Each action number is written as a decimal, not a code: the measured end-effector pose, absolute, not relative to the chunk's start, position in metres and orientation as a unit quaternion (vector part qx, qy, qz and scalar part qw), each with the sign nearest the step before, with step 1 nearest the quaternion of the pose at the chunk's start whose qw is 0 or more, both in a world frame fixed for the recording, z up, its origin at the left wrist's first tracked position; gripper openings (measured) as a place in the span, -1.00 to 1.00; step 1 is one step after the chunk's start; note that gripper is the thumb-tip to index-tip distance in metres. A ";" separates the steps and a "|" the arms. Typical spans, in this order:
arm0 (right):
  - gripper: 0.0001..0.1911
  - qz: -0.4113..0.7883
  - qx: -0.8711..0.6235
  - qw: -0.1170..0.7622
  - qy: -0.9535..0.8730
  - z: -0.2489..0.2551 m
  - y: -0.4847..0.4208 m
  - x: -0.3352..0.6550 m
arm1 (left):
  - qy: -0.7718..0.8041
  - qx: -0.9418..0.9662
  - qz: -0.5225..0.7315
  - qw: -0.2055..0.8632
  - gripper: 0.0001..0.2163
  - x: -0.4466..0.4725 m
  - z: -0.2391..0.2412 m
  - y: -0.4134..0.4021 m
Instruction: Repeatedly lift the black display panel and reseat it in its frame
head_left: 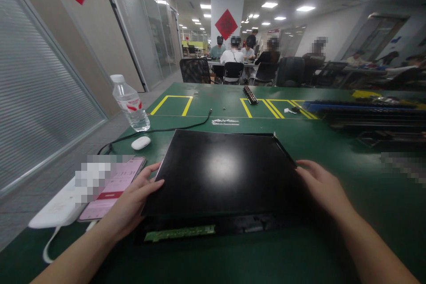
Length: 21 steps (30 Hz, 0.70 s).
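Observation:
A glossy black display panel (213, 173) lies slightly tilted over a black tray-like frame (285, 147), whose raised rim shows at the back right. My left hand (141, 191) grips the panel's left edge, thumb on top and fingers partly hidden below. At the right edge, my right hand (316, 179) holds the side of the panel, or of the frame around it; its fingertips are partly hidden. Below the panel's near edge, a green circuit board strip (181, 232) shows on a dark band. A bright reflection sits mid-panel.
Left of the panel are a phone (113, 191), a white power bank (60, 208), a white earbud case (141, 143) and a water bottle (131, 104). A black cable (166, 130) crosses behind. Blurred dark panels (372, 115) are stacked at right. People sit at far tables.

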State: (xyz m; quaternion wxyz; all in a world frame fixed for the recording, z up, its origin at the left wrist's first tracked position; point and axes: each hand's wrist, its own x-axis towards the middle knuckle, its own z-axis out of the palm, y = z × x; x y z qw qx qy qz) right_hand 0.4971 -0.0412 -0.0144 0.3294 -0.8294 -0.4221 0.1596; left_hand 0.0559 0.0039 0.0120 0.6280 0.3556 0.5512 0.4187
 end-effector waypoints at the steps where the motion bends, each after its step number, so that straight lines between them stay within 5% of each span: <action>1: -0.52 0.160 -0.831 0.325 -0.421 -0.014 -0.041 0.497 | 0.550 0.356 0.419 0.629 -0.25 0.056 0.011 0.004; 7: -0.52 0.158 -0.832 0.328 -0.419 -0.019 -0.040 0.501 | 0.551 0.350 0.420 0.631 -0.11 0.055 0.007 0.007; 21: -0.52 0.153 -0.826 0.325 -0.434 -0.024 -0.041 0.509 | 0.550 0.356 0.424 0.626 -0.19 0.056 0.010 0.003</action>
